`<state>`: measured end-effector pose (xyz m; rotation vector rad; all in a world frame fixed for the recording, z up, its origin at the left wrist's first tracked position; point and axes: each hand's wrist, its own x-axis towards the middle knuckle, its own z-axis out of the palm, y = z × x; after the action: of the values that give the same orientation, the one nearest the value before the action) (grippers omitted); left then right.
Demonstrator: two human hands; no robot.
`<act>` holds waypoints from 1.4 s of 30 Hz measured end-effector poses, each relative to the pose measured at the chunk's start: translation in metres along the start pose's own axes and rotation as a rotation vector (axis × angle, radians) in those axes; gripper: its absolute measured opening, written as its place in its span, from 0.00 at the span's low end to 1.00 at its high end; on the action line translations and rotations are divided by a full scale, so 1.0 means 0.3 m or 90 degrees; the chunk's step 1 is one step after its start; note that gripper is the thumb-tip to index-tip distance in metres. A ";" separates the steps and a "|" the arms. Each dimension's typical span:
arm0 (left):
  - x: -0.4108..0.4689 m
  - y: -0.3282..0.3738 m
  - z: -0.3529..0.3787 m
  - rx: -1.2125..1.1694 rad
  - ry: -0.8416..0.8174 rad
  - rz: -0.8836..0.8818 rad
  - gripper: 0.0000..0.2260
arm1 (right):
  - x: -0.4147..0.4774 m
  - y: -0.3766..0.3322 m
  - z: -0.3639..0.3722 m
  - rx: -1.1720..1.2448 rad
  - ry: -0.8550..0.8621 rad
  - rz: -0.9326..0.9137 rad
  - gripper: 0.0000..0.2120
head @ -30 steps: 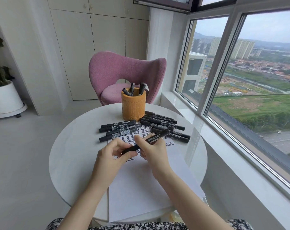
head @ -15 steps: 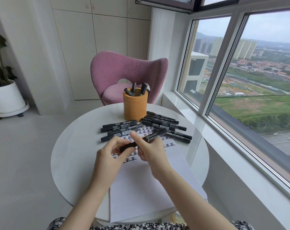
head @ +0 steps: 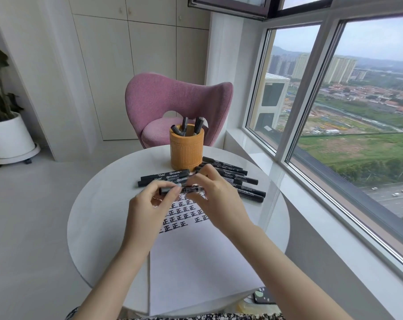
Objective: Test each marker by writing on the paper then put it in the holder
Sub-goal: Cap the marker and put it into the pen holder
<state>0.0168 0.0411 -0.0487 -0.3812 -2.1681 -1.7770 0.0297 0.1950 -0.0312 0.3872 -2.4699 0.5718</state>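
Observation:
Both hands hold one black marker (head: 183,189) level above the white paper (head: 195,262). My left hand (head: 147,211) pinches its left end and my right hand (head: 216,199) grips its right part. The paper carries rows of black written characters (head: 179,215) near its far end. An orange holder (head: 187,148) stands at the back of the round white table (head: 99,204) with three markers upright in it. Loose black markers lie on the table: a few left of the holder (head: 163,177) and several to its right (head: 239,179).
A pink chair (head: 177,102) stands behind the table. A large window (head: 345,112) and its sill run along the right side. A white plant pot (head: 10,137) sits on the floor at the left. A dark phone (head: 264,295) lies at the table's near right edge.
The marker was tilted with its right end raised; it now lies level and farther from me. Both hands moved forward over the written rows.

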 end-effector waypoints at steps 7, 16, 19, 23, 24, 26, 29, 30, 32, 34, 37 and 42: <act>0.059 -0.016 0.017 0.043 -0.015 -0.029 0.03 | 0.134 0.047 -0.004 0.176 0.061 0.103 0.05; 0.074 -0.132 -0.017 0.287 0.025 0.081 0.06 | 0.449 0.087 0.012 0.295 0.289 0.199 0.05; 0.079 -0.148 -0.019 0.331 0.031 0.099 0.07 | 0.503 0.093 0.023 0.293 0.298 0.218 0.06; 0.086 -0.168 -0.017 0.372 0.039 0.104 0.07 | 0.532 0.124 0.062 0.182 0.221 0.293 0.09; 0.087 -0.174 -0.017 0.377 0.040 0.100 0.08 | 0.534 0.134 0.071 0.155 0.201 0.312 0.09; 0.090 -0.185 -0.017 0.384 0.044 0.091 0.08 | 0.534 0.148 0.085 0.095 0.167 0.333 0.09; 0.092 -0.193 -0.016 0.401 0.054 0.089 0.09 | 0.527 0.163 0.105 0.000 0.129 0.335 0.12; 0.093 -0.193 -0.016 0.409 0.057 0.091 0.09 | 0.524 0.168 0.112 -0.014 0.114 0.340 0.12; 0.092 -0.190 -0.015 0.430 0.060 0.101 0.09 | 0.519 0.175 0.122 -0.028 0.078 0.344 0.13; 0.091 -0.190 -0.014 0.452 0.063 0.105 0.09 | 0.510 0.175 0.122 -0.026 0.067 0.336 0.14; 0.090 -0.196 -0.014 0.462 0.065 0.098 0.09 | 0.480 0.166 0.102 0.015 0.120 0.332 0.15; 0.096 -0.198 -0.013 0.461 0.064 0.085 0.12 | 0.379 0.152 0.085 0.076 0.159 0.328 0.12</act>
<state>-0.0328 0.0261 -0.0898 -0.2361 -2.4483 -0.8261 -0.0903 0.2058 0.0023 -0.2767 -2.2911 0.9168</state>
